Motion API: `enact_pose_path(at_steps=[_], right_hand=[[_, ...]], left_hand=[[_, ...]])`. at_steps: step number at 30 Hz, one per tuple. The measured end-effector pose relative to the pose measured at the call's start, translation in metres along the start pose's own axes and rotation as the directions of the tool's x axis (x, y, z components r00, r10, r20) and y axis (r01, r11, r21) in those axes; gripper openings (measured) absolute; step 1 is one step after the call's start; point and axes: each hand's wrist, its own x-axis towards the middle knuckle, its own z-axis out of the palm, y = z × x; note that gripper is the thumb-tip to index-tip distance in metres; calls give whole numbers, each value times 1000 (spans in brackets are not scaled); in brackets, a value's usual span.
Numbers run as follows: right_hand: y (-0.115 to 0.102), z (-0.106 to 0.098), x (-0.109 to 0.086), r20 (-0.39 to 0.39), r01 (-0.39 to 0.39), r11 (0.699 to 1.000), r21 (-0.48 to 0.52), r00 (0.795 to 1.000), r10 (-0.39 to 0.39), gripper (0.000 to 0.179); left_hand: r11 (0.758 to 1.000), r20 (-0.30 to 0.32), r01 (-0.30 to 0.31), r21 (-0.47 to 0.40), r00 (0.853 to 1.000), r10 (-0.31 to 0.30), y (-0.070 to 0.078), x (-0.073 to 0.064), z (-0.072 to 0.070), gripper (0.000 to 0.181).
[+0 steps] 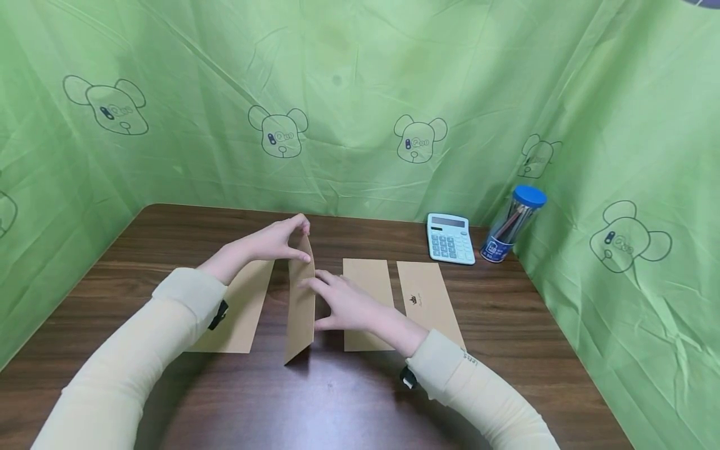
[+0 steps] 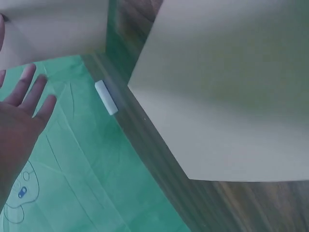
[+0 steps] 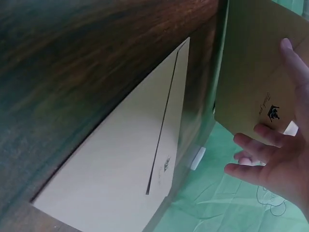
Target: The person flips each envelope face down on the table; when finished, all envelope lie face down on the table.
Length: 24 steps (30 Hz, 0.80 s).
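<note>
While the left hand (image 1: 275, 242) grips the far end of the upright brown card (image 1: 300, 312), thumb and fingers closed about its upper corner, the right hand (image 1: 351, 306) pinches the raised edge nearer the person, its remaining fingers loosely spread. The card therefore stands between the two hands, touching both, and leans on the desk (image 1: 332, 400) along its lower edge. As the right wrist view shows, the right thumb lies against the face bearing a small crown mark (image 3: 273, 112). To the left, partly covered by the left forearm, a flat card (image 1: 242, 322) rests on the desk; to the right lie a plain card (image 1: 365, 281), beneath the right hand and wrist, and, just beside it, a printed card (image 1: 430, 306). Beyond these, well apart from both hands, are a calculator (image 1: 450, 239) and a blue-capped jar (image 1: 512, 222).
</note>
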Motion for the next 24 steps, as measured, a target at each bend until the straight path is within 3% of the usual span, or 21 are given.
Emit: enact_pose_path(at_steps=[8,14,19,24], right_hand=[[5,6,-4,9,-56,998,-23,998,57,65],[8,11,-8,5,-99,994,-40,995,99,70],[10,16,-12,76,-170,984,-59,982,174,82],[13,21,-17,155,-190,977,-97,967,203,94]], left_hand=[[999,53,9,-51,999,-7,-1,9,11,59],[997,108,55,-50,993,-49,-7,4,19,80],[993,176,119,2,977,-117,-18,-3,27,91],[994,173,108,17,979,-110,-28,-7,34,93]])
